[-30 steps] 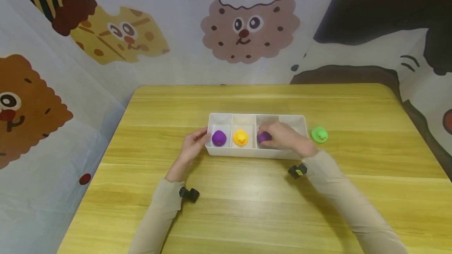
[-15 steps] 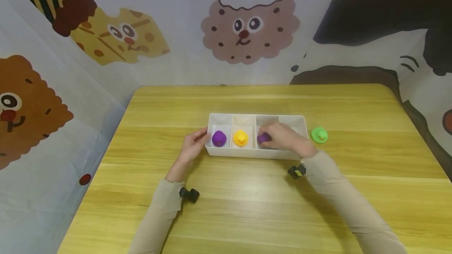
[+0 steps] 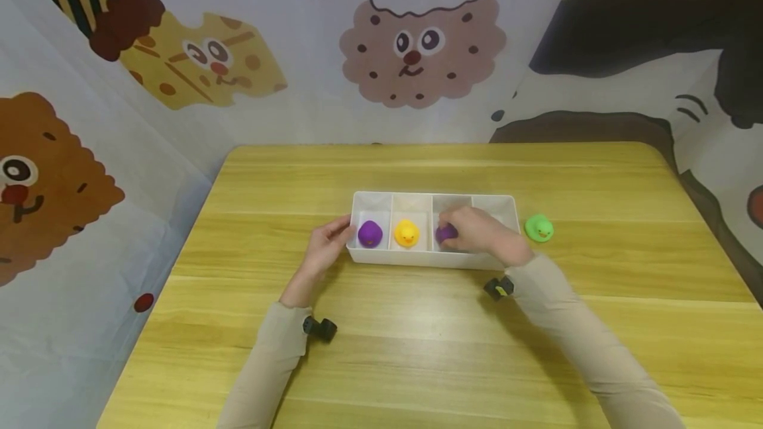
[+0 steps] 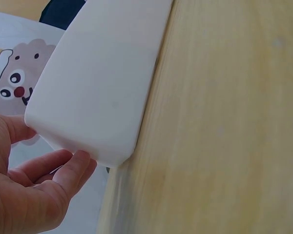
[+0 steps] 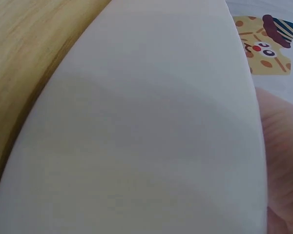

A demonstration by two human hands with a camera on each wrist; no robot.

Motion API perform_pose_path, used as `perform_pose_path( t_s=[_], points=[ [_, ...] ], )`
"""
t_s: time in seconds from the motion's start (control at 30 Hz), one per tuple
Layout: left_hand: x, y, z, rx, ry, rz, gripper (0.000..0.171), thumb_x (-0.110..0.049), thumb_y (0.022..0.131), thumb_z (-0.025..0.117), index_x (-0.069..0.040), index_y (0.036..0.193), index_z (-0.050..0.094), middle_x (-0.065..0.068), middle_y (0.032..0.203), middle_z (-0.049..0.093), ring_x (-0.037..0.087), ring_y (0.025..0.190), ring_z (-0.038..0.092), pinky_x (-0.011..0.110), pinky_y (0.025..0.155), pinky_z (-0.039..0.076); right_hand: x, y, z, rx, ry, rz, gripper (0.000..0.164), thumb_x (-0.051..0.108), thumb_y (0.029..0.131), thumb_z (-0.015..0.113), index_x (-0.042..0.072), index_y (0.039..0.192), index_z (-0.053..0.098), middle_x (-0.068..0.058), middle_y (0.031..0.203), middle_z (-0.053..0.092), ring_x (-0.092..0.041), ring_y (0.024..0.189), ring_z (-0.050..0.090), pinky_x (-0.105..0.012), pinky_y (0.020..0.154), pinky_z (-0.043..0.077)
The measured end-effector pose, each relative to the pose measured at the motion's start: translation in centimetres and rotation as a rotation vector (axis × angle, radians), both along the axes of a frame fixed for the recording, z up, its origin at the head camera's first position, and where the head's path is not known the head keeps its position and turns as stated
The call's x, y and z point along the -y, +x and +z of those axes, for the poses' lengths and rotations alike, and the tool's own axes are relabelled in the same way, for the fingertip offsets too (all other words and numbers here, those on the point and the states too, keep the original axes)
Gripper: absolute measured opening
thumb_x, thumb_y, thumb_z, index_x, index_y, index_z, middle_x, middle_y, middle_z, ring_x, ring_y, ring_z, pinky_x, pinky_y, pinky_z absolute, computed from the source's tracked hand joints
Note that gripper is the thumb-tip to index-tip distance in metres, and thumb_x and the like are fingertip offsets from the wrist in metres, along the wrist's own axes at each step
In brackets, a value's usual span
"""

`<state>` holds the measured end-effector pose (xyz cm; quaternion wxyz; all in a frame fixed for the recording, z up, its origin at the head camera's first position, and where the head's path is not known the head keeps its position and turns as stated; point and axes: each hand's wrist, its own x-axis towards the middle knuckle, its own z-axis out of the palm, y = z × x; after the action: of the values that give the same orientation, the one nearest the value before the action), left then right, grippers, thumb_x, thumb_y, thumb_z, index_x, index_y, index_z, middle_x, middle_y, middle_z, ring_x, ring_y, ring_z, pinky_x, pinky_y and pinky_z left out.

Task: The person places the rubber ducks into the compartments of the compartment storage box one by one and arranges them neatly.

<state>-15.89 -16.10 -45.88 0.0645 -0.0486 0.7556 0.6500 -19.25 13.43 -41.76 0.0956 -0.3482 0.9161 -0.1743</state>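
Observation:
A white box [image 3: 390, 257] with a row of compartments lies lengthwise on the table. My left hand [image 3: 324, 243] is at its left end; in the left wrist view the thumb is at the rim and the fingertips [image 4: 80, 158] touch the outer end wall. My right hand [image 3: 473, 227] reaches into the third compartment and holds a purple toy [image 3: 446, 234], mostly hidden by the fingers. The first compartment holds a purple rubber duck [image 3: 370, 234], the second a yellow rubber duck [image 3: 407, 233]. In the right wrist view the box wall [image 5: 136, 122] hides most of the hand.
A green rubber duck [image 3: 539, 228] sits on the wooden table [image 3: 405, 349], just right of the box. The box's rightmost compartment is partly covered by my right hand. Behind the table hangs a printed cloth [image 3: 298, 124] with cartoon figures.
Almost nothing moves. My right hand and sleeve shift very slightly, with the purple toy still in the third compartment. The left hand stays at the box's end.

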Motion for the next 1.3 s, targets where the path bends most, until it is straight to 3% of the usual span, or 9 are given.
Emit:
perform_pose_path(
  t_s=[0.53,0.83,0.9,0.97,1.3],
  points=[
    [0.0,0.0,0.0,-0.003,0.003,-0.001,0.04,-0.011,0.092,0.059,0.002,0.129,0.053,0.018,0.132,0.052,0.028,0.122,0.049,0.034,0.103,0.04,-0.3,-0.3,-0.3,-0.018,-0.022,0.003,0.023,0.013,0.076,0.077,0.005,0.091,0.062,-0.005,0.084,0.063,-0.018,0.075,0.058,-0.032,0.067,0.052],
    [0.0,0.0,0.2,0.003,0.012,-0.001,0.04,-0.009,0.092,0.058,0.003,0.129,0.052,0.02,0.133,0.051,0.03,0.123,0.048,0.036,0.103,0.041,-1.3,-0.3,0.1,-0.071,-0.194,-0.06,0.031,0.012,0.081,0.073,-0.002,0.107,0.064,-0.016,0.107,0.066,-0.032,0.1,0.061,-0.046,0.09,0.05],
    [0.0,0.1,0.3,-0.004,0.018,-0.003,0.039,-0.009,0.092,0.058,0.004,0.129,0.052,0.021,0.133,0.051,0.031,0.123,0.048,0.036,0.103,0.041,-1.6,-0.3,0.3,-0.067,-0.229,-0.074,0.031,0.012,0.082,0.072,-0.002,0.107,0.064,-0.017,0.108,0.066,-0.033,0.1,0.061,-0.047,0.089,0.051],
    [-0.1,0.4,1.1,0.0,0.019,-0.009,0.039,-0.007,0.092,0.057,0.006,0.129,0.051,0.023,0.134,0.049,0.033,0.124,0.047,0.037,0.104,0.04,-2.0,-0.3,0.6,-0.057,-0.258,-0.085,0.031,0.012,0.082,0.072,-0.003,0.109,0.063,-0.017,0.11,0.066,-0.034,0.099,0.061,-0.047,0.088,0.051],
    [-0.1,0.0,0.2,0.007,0.008,0.002,0.039,-0.01,0.092,0.059,0.003,0.129,0.053,0.019,0.133,0.052,0.029,0.122,0.049,0.034,0.103,0.041,-3.9,-0.1,2.0,-0.066,-0.326,-0.11,0.032,0.008,0.085,0.068,-0.006,0.112,0.06,-0.02,0.11,0.064,-0.037,0.098,0.061,-0.048,0.087,0.051]
  ],
)
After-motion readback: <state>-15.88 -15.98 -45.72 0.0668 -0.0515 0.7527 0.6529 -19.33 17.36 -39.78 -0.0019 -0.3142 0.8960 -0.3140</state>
